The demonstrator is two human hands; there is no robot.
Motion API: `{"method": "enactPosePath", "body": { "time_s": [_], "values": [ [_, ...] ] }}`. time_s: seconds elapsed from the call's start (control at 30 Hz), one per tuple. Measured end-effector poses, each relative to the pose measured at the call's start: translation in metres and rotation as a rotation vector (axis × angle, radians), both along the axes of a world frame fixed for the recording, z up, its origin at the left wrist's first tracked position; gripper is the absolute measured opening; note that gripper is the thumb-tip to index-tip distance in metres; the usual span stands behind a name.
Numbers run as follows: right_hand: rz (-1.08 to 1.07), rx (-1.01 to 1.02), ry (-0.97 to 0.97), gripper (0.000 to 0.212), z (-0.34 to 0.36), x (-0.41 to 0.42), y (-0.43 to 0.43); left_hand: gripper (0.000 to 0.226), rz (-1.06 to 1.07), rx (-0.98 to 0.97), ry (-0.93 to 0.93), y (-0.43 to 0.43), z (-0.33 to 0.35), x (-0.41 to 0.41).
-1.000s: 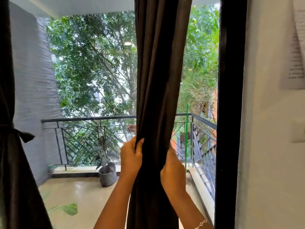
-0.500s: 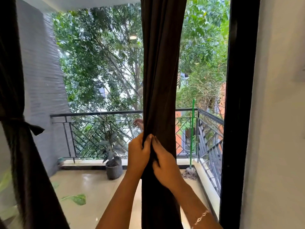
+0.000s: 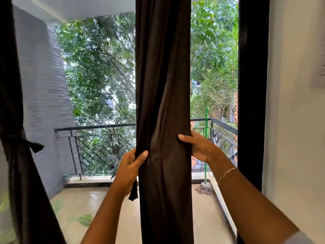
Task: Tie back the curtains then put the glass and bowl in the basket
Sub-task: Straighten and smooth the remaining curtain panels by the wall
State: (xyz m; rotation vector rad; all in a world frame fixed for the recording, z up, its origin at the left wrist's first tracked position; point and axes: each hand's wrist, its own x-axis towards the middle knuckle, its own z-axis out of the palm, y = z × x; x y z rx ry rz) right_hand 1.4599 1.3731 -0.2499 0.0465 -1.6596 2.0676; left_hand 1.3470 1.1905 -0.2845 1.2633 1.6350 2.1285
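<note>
The dark brown fabric curtain is gathered into a thick column in the middle of the doorway and is held from both sides at about railing height. Its left edge is gripped by the left hand, with the thumb pressed on the front folds and the fingers curled behind. A short dark tie strip is seen hanging from under that hand. The right edge is clasped by the right hand, with the thumb laid across the front and the fingers hidden behind the cloth. No knot is seen on this bundle, so the step in hand is judged to be the wrapping of the strip round it.

For this to be done well, the folds should be squeezed tight while the strip is passed round the back, taken up by the right hand and drawn level, so that no loose fold is left out. The knot is best pulled snug at the front.

At the far left a second dark curtain is already cinched by a knotted tie. Beyond are seen a black metal balcony railing, a leafy plant and a green-handled mop, all bounded by a black door frame. The glass, bowl and basket are not shown.
</note>
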Motion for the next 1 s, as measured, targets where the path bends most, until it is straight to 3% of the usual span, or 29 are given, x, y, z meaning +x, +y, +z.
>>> {"method": "enactPosePath", "body": {
  "time_s": [0.03,0.1,0.2,0.27,0.33,0.43,0.6,0.67,0.77,0.87,0.93,1.0],
  "values": [
    [-0.048,0.014,-0.017,0.022,0.0,-0.001,-0.003,0.017,0.015,0.004,-0.005,0.0,0.001,0.0],
    [-0.143,0.027,-0.028,0.017,-0.003,0.0,-0.008,0.017,0.072,0.014,0.02,0.0,0.002,0.0],
    [-0.409,0.158,0.029,0.023,-0.014,0.002,-0.021,0.02,0.209,0.005,0.121,0.002,0.002,-0.001],
    [-0.672,0.395,0.085,0.025,-0.027,0.002,-0.037,0.018,0.303,0.003,0.195,0.007,0.001,-0.001],
    [-0.875,0.596,0.147,0.042,-0.045,-0.001,-0.057,0.022,0.38,0.011,0.242,0.013,0.001,0.003],
    [-1.058,0.853,0.076,0.054,-0.073,-0.011,-0.084,0.035,0.483,0.009,0.305,0.02,-0.002,0.01],
    [-0.851,1.075,-0.035,0.073,-0.087,-0.019,-0.11,0.039,0.46,-0.01,0.361,0.024,-0.006,0.023],
    [-0.822,1.083,0.022,0.062,-0.084,-0.022,-0.112,0.038,0.392,-0.002,0.349,0.023,-0.007,0.029],
    [-0.758,0.975,-0.087,0.05,-0.085,-0.023,-0.11,0.048,0.345,-0.005,0.388,0.018,-0.008,0.037],
    [-0.678,1.065,0.062,0.065,-0.091,-0.018,-0.109,0.054,0.383,-0.078,0.401,0.019,-0.007,0.032],
    [-0.579,0.969,0.18,0.061,-0.091,-0.014,-0.099,0.05,0.365,-0.093,0.367,0.018,-0.004,0.024],
    [-0.615,0.663,0.265,0.042,-0.08,-0.007,-0.082,0.041,0.324,-0.137,0.348,0.015,-0.001,0.019]
  ]
}}
